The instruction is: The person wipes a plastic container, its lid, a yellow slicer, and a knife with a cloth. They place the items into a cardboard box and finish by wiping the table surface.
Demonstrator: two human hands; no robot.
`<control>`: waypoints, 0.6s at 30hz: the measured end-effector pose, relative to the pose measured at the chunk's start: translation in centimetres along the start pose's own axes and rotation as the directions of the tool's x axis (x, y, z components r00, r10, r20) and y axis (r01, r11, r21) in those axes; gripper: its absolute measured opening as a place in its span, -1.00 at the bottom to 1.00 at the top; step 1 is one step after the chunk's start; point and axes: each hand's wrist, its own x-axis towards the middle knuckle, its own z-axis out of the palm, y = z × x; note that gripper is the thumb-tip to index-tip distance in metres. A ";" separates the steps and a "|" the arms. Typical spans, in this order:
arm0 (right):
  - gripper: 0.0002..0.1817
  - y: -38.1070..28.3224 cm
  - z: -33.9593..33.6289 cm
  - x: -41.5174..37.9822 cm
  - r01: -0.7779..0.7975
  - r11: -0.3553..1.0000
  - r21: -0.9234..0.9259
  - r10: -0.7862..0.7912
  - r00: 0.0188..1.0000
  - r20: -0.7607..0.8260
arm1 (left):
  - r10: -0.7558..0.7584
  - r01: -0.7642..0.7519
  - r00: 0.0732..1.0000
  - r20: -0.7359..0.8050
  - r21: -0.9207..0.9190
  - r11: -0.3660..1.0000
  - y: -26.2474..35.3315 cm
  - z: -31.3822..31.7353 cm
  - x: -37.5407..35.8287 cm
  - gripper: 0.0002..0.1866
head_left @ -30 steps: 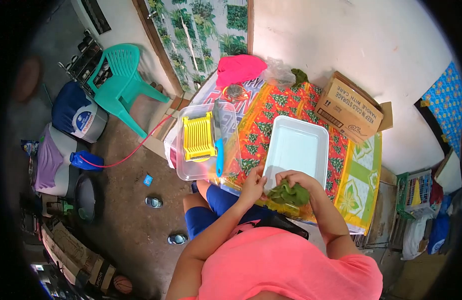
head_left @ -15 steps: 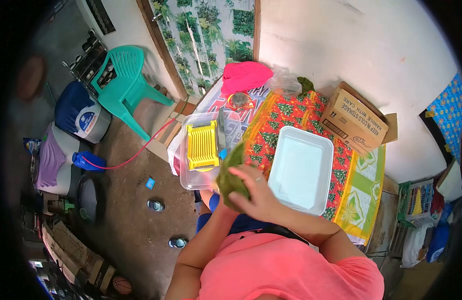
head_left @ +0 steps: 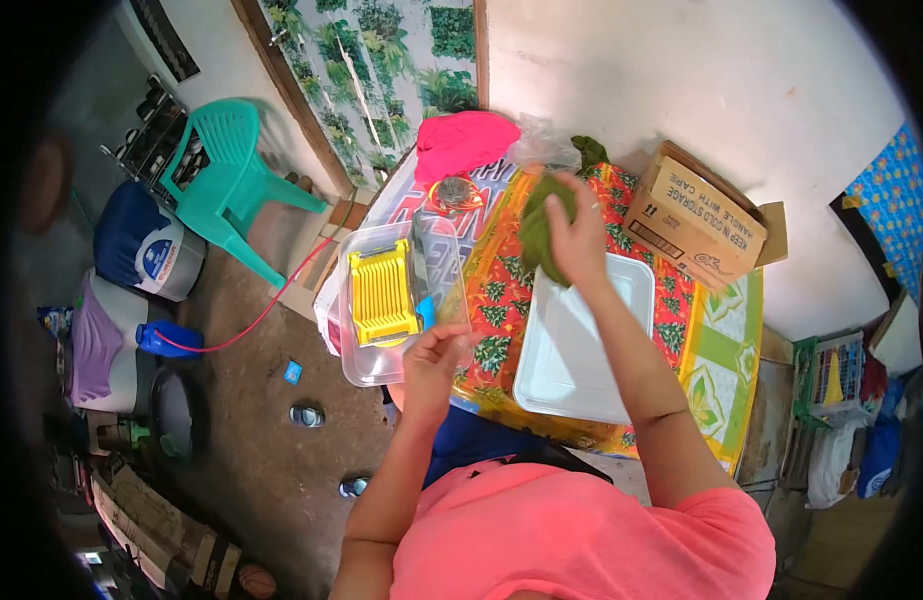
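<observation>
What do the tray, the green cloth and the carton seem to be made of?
Tray: probably plastic, smooth, slightly glossy, with rounded moulded corners. Green cloth: matt fabric, folding softly; fibre unclear. Carton: brown cardboard, matt, printed, with a stiff flap standing out.

My right hand (head_left: 582, 240) looks a bit blurry, and the dark green cloth (head_left: 540, 228) in it hides some of my fingers. That hand, arm and cloth cover part of the shallow white plastic tray (head_left: 582, 350). My left hand (head_left: 435, 362) hides the low end of the bright blue handle (head_left: 425, 312); I can't tell if its fingers pinch something tiny. The top edge cuts off the leafy white door (head_left: 372, 70). The round brown shape (head_left: 50, 185) far left is too fuzzy to name.
</observation>
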 end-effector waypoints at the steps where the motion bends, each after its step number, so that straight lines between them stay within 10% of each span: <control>1: -0.61 1.6 -0.3 1.5 -0.145 0.988 0.059 0.143 0.989 0.041 | -0.012 0.012 1.000 -0.025 0.015 1.000 0.0 -1.0 0.1 -0.86; 8: -0.50 6.8 0.5 4.6 -0.292 0.912 0.289 0.263 0.955 0.136 | 0.251 -0.067 0.941 -0.226 0.604 0.794 0.4 -6.2 3.5 -0.63; 12: -0.52 10.1 1.1 6.4 -0.339 0.917 0.208 0.340 0.940 0.032 | 0.584 -0.004 0.794 -0.168 0.959 0.282 0.6 -11.5 7.2 -0.47; 15: -0.55 14.1 1.2 8.1 -0.354 0.933 0.065 0.359 0.928 -0.097 | 0.532 0.350 0.742 -0.408 0.912 0.212 -1.8 -17.6 10.5 -0.45; 18: -0.53 17.5 1.7 9.2 -0.485 0.873 -0.051 0.469 0.863 -0.188 | 0.381 0.195 0.830 -0.408 0.852 0.487 -3.1 -20.4 12.6 -0.48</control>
